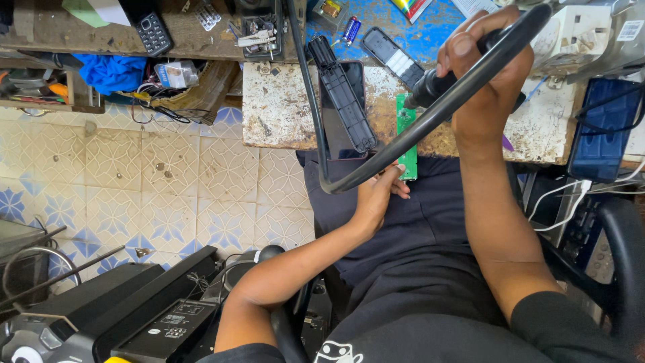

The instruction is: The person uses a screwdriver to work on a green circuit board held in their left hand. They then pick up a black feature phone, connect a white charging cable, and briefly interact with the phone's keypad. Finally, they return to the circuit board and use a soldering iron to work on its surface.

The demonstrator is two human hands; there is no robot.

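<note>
Left hand (377,195) pinching green circuit board (406,144) by its near edge | right hand (480,74) fisted around black tool handle (433,86), over board's far end | black cable (430,124) crossing between my hands

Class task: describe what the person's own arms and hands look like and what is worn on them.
Both hands, left hand and right hand, are bare: no gloves, rings, watch or bracelets visible. The forearms are uncovered; black sleeves show only near the picture's lower edge.

Dark phone screen (339,111) on bench, white barcode label (629,29) top right
</note>
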